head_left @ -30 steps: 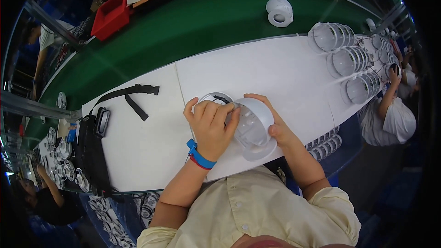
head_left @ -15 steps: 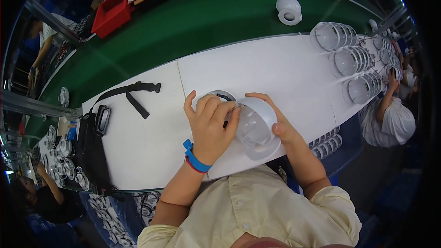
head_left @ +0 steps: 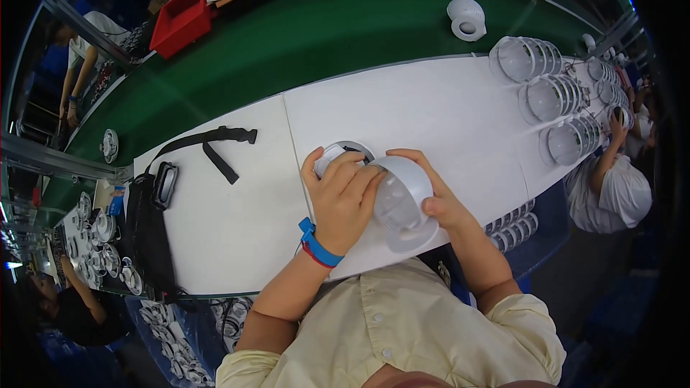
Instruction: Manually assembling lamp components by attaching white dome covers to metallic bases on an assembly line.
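At the white table (head_left: 460, 115), a worker's R hand (head_left: 437, 197) grips a white cup-shaped housing (head_left: 406, 197) near the table's front edge, inside showing. The L hand (head_left: 345, 197) bunches thumb & fingers at its rim; can't tell if they pinch anything. A round white part (head_left: 333, 153) sits just beyond, partly hidden. Step looks like fingertip work at the rim; next move prob. calls for steady R support w/ precise L fingertips.

left hand (head_left: 342, 197), fingers (head_left: 341, 169) bent, right hand (head_left: 444, 202) cupped, thumb (head_left: 433, 206) and fingers spread apart, forearms (head_left: 293, 284) angled inward
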The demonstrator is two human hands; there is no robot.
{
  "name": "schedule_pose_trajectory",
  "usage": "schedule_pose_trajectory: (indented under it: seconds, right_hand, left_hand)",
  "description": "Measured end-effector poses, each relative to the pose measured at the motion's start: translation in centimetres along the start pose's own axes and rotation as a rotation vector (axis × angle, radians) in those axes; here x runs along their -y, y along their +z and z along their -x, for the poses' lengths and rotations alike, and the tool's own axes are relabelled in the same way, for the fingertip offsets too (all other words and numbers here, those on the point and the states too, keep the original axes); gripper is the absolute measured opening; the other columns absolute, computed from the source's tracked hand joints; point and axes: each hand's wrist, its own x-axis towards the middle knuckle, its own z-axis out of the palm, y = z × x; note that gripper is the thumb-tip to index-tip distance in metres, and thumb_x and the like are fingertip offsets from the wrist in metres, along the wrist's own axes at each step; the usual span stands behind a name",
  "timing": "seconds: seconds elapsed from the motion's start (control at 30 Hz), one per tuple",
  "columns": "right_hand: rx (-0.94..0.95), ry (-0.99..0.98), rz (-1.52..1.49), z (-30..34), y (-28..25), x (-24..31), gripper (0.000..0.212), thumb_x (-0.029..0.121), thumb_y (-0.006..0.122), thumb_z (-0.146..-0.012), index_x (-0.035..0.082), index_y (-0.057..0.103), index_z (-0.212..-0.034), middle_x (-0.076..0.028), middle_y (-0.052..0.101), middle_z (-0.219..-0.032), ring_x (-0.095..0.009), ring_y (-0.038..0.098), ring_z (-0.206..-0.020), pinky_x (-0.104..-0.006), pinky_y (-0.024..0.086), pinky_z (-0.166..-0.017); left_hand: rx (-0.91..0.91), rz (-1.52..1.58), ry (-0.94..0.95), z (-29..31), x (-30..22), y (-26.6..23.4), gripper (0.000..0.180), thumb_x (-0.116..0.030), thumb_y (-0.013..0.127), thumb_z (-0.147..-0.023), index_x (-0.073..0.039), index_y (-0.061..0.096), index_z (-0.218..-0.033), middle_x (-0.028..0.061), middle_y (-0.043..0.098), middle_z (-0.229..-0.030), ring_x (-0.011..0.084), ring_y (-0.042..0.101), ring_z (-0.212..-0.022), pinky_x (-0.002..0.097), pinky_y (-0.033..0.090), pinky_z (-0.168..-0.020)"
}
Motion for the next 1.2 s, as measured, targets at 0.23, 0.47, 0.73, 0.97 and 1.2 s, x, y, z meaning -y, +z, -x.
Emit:
schedule_pose_trajectory:
  seconds: [0.23, 0.47, 0.73, 0.97, 1.2]
  right_hand:
    - [0.040, -0.011, 0.154, 0.5, 0.0, 1.2, 0.108, 0.055, 0.080, -0.061, 0.003, 0.034, -0.144, -0.012, 0.048, -0.131, -0.022, 0.047, -0.124, -0.0332, 0.035, -0.104]
    - [-0.285, -0.119, 0.345, 0.6, -0.7, 0.0, 0.093, 0.031, 0.077, -0.066, 0.005, 0.035, -0.144, -0.012, 0.048, -0.129, -0.023, 0.046, -0.123, -0.0353, 0.034, -0.105]
    - [-0.455, -0.559, 0.651, 0.3, -2.5, -4.5, 0.101, 0.034, 0.081, -0.062, 0.008, 0.030, -0.145, -0.017, 0.039, -0.138, -0.029, 0.040, -0.130, -0.0409, 0.035, -0.106]
    - [-0.474, -0.593, 0.891, 2.7, -3.6, -2.7, 0.098, 0.022, 0.086, -0.055, 0.006, 0.036, -0.138, -0.023, 0.035, -0.139, -0.037, 0.039, -0.130, -0.0474, 0.036, -0.105]
    - [0.000, -0.493, 1.380, -3.5, 4.3, 3.6, 0.033, 0.007, 0.072, -0.072, 0.000, 0.060, -0.103, -0.015, 0.056, -0.104, -0.032, 0.054, -0.102, -0.0414, 0.045, -0.086]
  left_hand:
    - [-0.175, 0.000, 0.026, 0.3, 1.1, -1.4, 0.030, -0.009, 0.077, -0.071, -0.010, 0.065, -0.098, 0.0058, 0.060, -0.095, 0.0260, 0.059, -0.103, 0.0486, 0.031, -0.102]
    - [0.308, 0.710, -0.836, 4.8, 7.7, -2.4, 0.057, -0.004, 0.062, -0.088, 0.001, 0.037, -0.138, 0.0172, 0.055, -0.123, 0.0165, 0.060, -0.089, 0.0260, 0.050, -0.073]
    - [0.537, 0.743, -0.860, 3.6, 7.5, -1.1, 0.074, 0.001, 0.065, -0.079, 0.001, 0.030, -0.144, 0.0194, 0.056, -0.122, 0.0193, 0.063, -0.093, 0.0283, 0.052, -0.077]
    - [0.397, 0.908, -0.845, 4.0, 6.1, 1.0, 0.068, 0.006, 0.060, -0.079, 0.000, 0.034, -0.141, 0.0140, 0.056, -0.120, 0.0167, 0.061, -0.099, 0.0292, 0.052, -0.080]
    - [0.205, 0.960, -0.723, 4.4, 4.4, 2.2, 0.062, 0.012, 0.056, -0.079, -0.001, 0.035, -0.136, 0.0114, 0.055, -0.120, 0.0182, 0.055, -0.113, 0.0313, 0.049, -0.092]
